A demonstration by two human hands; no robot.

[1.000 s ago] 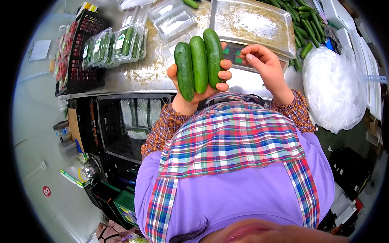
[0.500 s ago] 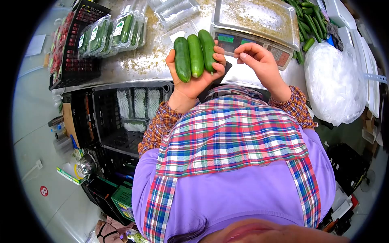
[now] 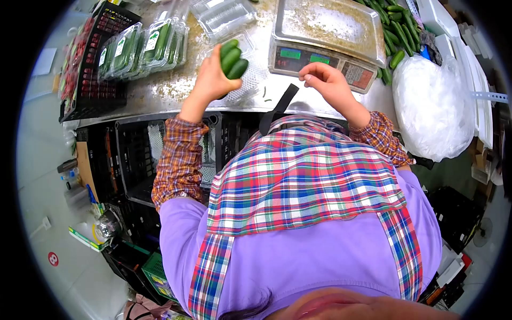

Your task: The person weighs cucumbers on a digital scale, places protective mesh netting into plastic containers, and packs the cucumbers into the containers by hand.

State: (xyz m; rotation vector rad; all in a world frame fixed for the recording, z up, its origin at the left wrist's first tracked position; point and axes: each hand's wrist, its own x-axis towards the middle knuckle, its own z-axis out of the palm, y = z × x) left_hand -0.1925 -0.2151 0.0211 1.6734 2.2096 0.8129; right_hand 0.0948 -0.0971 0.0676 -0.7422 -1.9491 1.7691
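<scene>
Plaid cloth of one apron (image 3: 306,181) fills the near ground over a purple top (image 3: 304,256), with one black strap (image 3: 280,109) standing up at its upper edge. Just beyond, the right hand (image 3: 329,85) is loosely half curled and released, its thumb close to the fingertips, near the front of the scale. To the other side, the left hand (image 3: 210,80) is closed around three cucumbers (image 3: 237,69), stacked slantwise in its grip, with the thumb below them. They are over one clear open container (image 3: 250,88) on the metal table (image 3: 165,90); whether they touch it cannot be told. Two small green scraps (image 3: 268,100) lie to the right of that container. Farther on stands one scale (image 3: 330,26) with two lit green displays. Toward the left are three labelled packs (image 3: 160,45), side by side, next to one black crate (image 3: 101,61). One white plastic bag (image 3: 434,109) bulges at the right. Beyond it, a cucumber heap (image 3: 400,29) overlaps too much to count. Clear packaging (image 3: 221,18) lies farther back, behind the held cucumbers.
</scene>
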